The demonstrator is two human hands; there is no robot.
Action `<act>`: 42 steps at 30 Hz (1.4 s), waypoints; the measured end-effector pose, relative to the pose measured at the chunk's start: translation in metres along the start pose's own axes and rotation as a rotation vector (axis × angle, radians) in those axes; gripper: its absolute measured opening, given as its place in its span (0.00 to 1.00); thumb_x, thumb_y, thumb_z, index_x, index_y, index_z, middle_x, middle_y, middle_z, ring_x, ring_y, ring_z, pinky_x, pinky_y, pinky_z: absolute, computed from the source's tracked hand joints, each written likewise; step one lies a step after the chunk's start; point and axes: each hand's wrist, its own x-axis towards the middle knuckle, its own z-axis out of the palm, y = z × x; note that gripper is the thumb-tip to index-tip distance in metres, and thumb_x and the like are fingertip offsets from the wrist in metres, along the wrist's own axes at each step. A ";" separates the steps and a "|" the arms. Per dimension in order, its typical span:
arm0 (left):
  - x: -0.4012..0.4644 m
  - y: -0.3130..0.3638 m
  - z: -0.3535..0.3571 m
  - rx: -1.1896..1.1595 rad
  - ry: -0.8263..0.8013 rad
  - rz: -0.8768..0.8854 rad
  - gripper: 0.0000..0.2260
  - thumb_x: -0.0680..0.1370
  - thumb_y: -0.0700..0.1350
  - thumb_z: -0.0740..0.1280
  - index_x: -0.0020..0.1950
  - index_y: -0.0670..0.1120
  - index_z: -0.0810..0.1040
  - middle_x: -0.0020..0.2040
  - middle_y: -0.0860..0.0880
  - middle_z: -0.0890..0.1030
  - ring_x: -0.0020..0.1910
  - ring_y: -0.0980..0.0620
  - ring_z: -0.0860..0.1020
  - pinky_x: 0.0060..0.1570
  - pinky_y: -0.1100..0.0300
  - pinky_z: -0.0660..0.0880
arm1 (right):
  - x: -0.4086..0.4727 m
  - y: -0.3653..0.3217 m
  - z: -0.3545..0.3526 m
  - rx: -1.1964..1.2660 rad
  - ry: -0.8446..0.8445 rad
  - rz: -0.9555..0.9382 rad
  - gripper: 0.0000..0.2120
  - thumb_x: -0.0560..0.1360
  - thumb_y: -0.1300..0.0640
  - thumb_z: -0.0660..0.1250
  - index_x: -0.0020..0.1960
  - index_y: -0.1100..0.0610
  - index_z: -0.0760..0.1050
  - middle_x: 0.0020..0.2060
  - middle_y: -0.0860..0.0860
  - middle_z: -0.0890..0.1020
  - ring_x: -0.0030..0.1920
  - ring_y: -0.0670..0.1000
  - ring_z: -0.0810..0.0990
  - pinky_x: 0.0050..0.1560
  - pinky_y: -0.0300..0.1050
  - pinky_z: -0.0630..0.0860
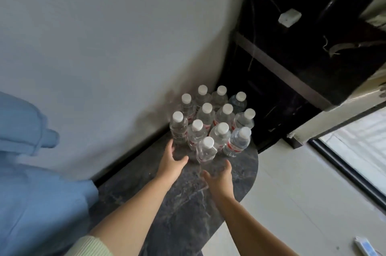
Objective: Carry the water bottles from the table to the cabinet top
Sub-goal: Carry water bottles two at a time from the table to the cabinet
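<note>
A pale green sleeve cuff (92, 245) shows at the bottom edge, on the person's left arm. Both bare forearms reach forward over a dark marbled table (167, 203) with a rounded end. The left hand (171, 161) is held with its fingers relaxed and slightly spread, thumb apart, holding nothing, just short of the bottles. The right hand (219, 178) is likewise loose-fingered and holds nothing, its fingertips near the nearest bottle (205, 151). Beyond it, a cluster of clear water bottles (211, 117) with white caps stands upright at the table's far end, close against a white wall (104, 46). Behind them stands a dark cabinet (292, 63).
</note>
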 end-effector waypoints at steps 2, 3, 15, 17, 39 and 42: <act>-0.019 0.013 -0.006 0.033 0.005 0.036 0.36 0.76 0.46 0.69 0.78 0.54 0.53 0.76 0.48 0.63 0.74 0.49 0.63 0.69 0.53 0.63 | -0.017 -0.010 -0.018 -0.012 -0.002 -0.046 0.41 0.71 0.55 0.74 0.76 0.56 0.53 0.70 0.57 0.68 0.69 0.57 0.69 0.68 0.55 0.69; -0.031 0.024 -0.010 0.043 0.013 0.061 0.35 0.76 0.47 0.69 0.78 0.54 0.53 0.76 0.48 0.63 0.74 0.49 0.63 0.70 0.52 0.63 | -0.027 -0.018 -0.029 -0.014 0.000 -0.070 0.40 0.71 0.56 0.74 0.76 0.56 0.55 0.69 0.57 0.69 0.68 0.57 0.70 0.67 0.56 0.70; -0.145 0.181 -0.009 0.163 0.090 0.385 0.28 0.79 0.54 0.64 0.76 0.50 0.60 0.74 0.45 0.65 0.64 0.47 0.72 0.59 0.56 0.72 | -0.093 -0.142 -0.173 -0.120 0.099 -0.390 0.38 0.75 0.49 0.69 0.77 0.55 0.52 0.74 0.56 0.62 0.70 0.56 0.68 0.55 0.40 0.66; -0.161 0.206 -0.007 0.206 0.124 0.437 0.27 0.79 0.55 0.63 0.76 0.49 0.61 0.74 0.45 0.66 0.68 0.46 0.70 0.64 0.54 0.68 | -0.104 -0.161 -0.190 -0.160 0.118 -0.446 0.38 0.76 0.47 0.68 0.77 0.55 0.53 0.74 0.56 0.61 0.69 0.55 0.69 0.55 0.40 0.65; -0.131 0.328 -0.079 0.403 0.334 0.643 0.25 0.80 0.57 0.60 0.74 0.46 0.64 0.72 0.43 0.68 0.70 0.44 0.68 0.66 0.53 0.67 | -0.090 -0.321 -0.181 -0.497 0.141 -0.895 0.28 0.79 0.45 0.62 0.74 0.57 0.61 0.73 0.54 0.64 0.71 0.55 0.66 0.67 0.48 0.67; -0.120 0.320 -0.082 0.386 0.366 0.597 0.26 0.80 0.58 0.60 0.74 0.47 0.64 0.72 0.44 0.68 0.70 0.44 0.68 0.67 0.53 0.67 | -0.074 -0.326 -0.172 -0.517 0.082 -0.900 0.27 0.79 0.47 0.62 0.74 0.56 0.62 0.73 0.54 0.65 0.70 0.55 0.67 0.67 0.48 0.67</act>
